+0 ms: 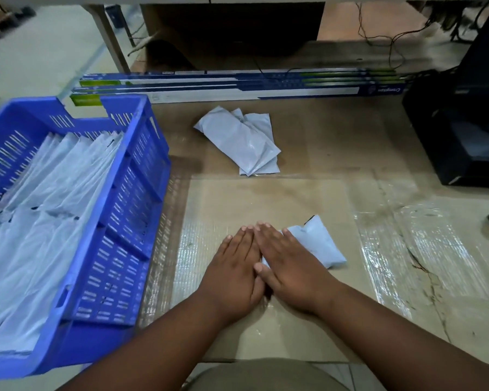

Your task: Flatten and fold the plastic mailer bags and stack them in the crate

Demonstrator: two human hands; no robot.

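A small folded grey mailer bag (pixel 318 244) lies on the cardboard in front of me. My right hand (pixel 287 266) lies flat on its left part with straight fingers, pressing it down. My left hand (pixel 235 270) lies flat beside it, fingers straight, touching the right hand; the bag's left end is hidden under the hands. A loose pile of grey mailer bags (pixel 243 141) rests further back on the cardboard. The blue plastic crate (pixel 124 210) stands at the left, holding several rows of folded grey bags (pixel 48 221).
Taped brown cardboard (pixel 266 198) covers the work surface. Long blue-and-white boxes (pixel 237 86) lie across the back. A black box (pixel 463 136) stands at the right. A table leg (pixel 110 35) and cables are behind.
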